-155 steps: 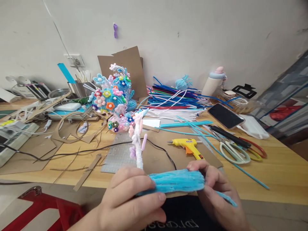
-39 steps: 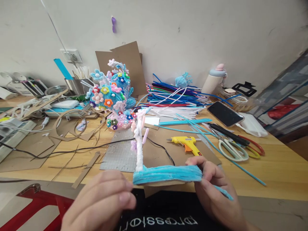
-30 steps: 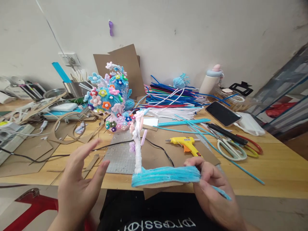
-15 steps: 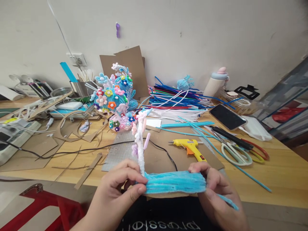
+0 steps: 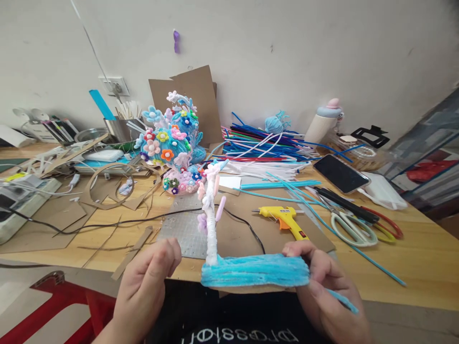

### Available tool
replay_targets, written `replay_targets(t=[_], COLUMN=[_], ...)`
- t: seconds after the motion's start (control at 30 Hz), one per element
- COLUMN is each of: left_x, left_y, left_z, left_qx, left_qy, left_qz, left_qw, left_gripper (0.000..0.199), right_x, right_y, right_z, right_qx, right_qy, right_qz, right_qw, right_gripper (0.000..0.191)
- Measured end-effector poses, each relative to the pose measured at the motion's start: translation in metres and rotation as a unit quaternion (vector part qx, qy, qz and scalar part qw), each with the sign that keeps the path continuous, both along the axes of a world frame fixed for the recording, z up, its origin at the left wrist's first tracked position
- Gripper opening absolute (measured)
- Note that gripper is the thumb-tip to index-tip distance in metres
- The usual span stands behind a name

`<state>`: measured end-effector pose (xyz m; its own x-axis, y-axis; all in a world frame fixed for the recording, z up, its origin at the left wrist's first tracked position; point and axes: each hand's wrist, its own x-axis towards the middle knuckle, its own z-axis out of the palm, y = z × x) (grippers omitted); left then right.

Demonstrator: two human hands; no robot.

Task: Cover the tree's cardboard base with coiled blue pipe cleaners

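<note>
A cardboard base wrapped in light blue pipe cleaners (image 5: 254, 270) lies level in front of me. My right hand (image 5: 326, 282) grips its right end between thumb and fingers. A blue pipe cleaner end (image 5: 343, 301) sticks out past that hand's fingers. From the base's left end rises a white-wrapped stem (image 5: 211, 236), upright, with small white, peach and purple fuzzy flowers. My left hand (image 5: 152, 267) is off to the left, apart from the base, its fingers curled closed with nothing visible in them.
A yellow glue gun (image 5: 283, 220) lies on cardboard behind the base. Scissors (image 5: 353, 229) and a phone (image 5: 340, 173) are at right. Behind stand a blue flower-covered piece (image 5: 167, 143) and a heap of pipe cleaners (image 5: 265, 148). A power strip (image 5: 27, 210) is at left.
My left hand has let go of the base's left end and moved left, uncovering that end and the stem's foot. My right hand keeps its grip.
</note>
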<state>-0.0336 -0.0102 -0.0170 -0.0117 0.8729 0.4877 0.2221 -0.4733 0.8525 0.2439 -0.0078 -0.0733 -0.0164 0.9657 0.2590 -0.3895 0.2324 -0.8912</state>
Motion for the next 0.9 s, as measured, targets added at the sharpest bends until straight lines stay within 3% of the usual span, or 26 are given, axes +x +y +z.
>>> replay_targets(t=[0.07, 0.17, 0.23, 0.33, 0.57, 0.77, 0.9], left_x=[-0.003, 0.000, 0.006, 0.013, 0.021, 0.019, 0.010], left_y=[-0.002, -0.005, -0.005, -0.005, -0.005, -0.007, -0.008], left_z=[-0.001, 0.000, 0.001, 0.003, 0.005, 0.002, 0.003], left_qx=[0.000, -0.022, -0.027, -0.012, -0.019, 0.018, 0.019], left_qy=[0.026, 0.034, 0.042, 0.066, 0.072, 0.111, 0.053], left_qz=[-0.021, -0.019, -0.045, -0.073, -0.034, 0.007, 0.027], left_qw=[0.999, 0.999, 0.998, 0.995, 0.997, 0.994, 0.998], left_gripper=[0.043, 0.003, 0.018, 0.005, 0.019, 0.017, 0.041], right_x=[0.000, 0.000, 0.000, 0.000, 0.003, 0.000, 0.001], right_y=[0.000, 0.000, -0.001, -0.001, -0.002, -0.001, 0.000], right_z=[0.000, -0.001, -0.001, -0.001, -0.001, 0.001, 0.001], right_qx=[-0.001, -0.003, -0.004, 0.001, 0.005, 0.007, 0.009], right_qy=[0.003, 0.010, 0.010, 0.009, -0.013, -0.002, -0.019], right_qz=[-0.004, -0.004, 0.000, 0.009, 0.015, 0.004, 0.004], right_qw=[1.000, 1.000, 1.000, 1.000, 1.000, 1.000, 1.000], right_gripper=[0.018, 0.018, 0.018, 0.017, 0.017, 0.017, 0.018])
